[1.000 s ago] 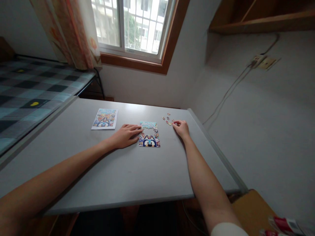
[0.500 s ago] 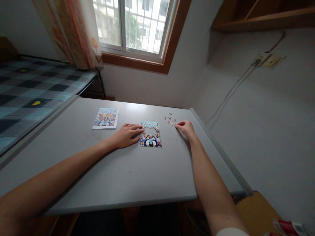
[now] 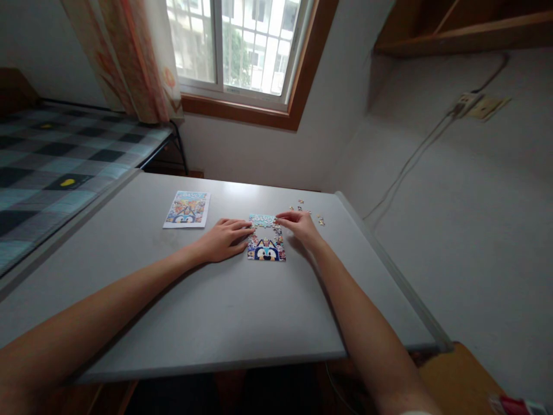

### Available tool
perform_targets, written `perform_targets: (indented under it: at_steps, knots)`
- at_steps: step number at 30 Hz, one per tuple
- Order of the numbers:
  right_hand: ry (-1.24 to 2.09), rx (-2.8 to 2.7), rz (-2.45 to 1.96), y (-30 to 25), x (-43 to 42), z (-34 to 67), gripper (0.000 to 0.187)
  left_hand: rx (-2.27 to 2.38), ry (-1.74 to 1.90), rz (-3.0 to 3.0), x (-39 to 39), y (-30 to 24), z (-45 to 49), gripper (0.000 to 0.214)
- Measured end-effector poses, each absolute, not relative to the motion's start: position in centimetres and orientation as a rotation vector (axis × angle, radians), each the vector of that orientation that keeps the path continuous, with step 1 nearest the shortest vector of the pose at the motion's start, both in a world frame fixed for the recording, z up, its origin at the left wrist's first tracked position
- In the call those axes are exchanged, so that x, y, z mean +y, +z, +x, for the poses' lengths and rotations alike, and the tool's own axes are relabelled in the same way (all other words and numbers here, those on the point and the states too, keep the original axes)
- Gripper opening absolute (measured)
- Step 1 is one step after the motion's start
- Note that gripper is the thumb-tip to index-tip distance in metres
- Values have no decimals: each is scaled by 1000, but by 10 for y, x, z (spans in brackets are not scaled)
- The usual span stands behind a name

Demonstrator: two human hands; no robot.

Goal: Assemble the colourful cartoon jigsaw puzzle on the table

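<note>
A small, partly built jigsaw puzzle (image 3: 265,249) with a blue dog's face lies on the grey table (image 3: 216,300). My left hand (image 3: 224,237) rests flat on the table with its fingertips pressed against the puzzle's left edge, fingers stretched out. My right hand (image 3: 298,226) is at the puzzle's upper right corner, fingers pinched together on what looks like a puzzle piece, too small to make out. Several loose puzzle pieces (image 3: 309,212) lie scattered just right of that hand.
A printed reference picture (image 3: 187,208) of the same design lies to the left of the puzzle. The table's right edge runs close along a wall with a cable and socket (image 3: 470,105). A bed with a checked cover (image 3: 52,167) stands at left, under a window.
My right hand has moved left from the loose pieces to the puzzle's upper right corner. My left hand has stayed against the puzzle's left edge.
</note>
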State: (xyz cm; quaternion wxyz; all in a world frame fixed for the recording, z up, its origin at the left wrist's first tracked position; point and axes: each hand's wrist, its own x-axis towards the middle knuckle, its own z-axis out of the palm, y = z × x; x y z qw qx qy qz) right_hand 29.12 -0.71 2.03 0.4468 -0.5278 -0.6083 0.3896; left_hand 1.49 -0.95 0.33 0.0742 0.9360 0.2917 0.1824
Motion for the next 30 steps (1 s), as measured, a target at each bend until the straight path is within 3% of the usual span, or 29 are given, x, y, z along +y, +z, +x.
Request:
perform_targets:
  at_steps: [10,30]
  knots:
    - [857,-1841,-1260,12,-20,253,14,884,538,2817,-11,5,15,42]
    - [655,-2026,-1344,12,-23,248,16,861,594,2824,-9,1,15,43]
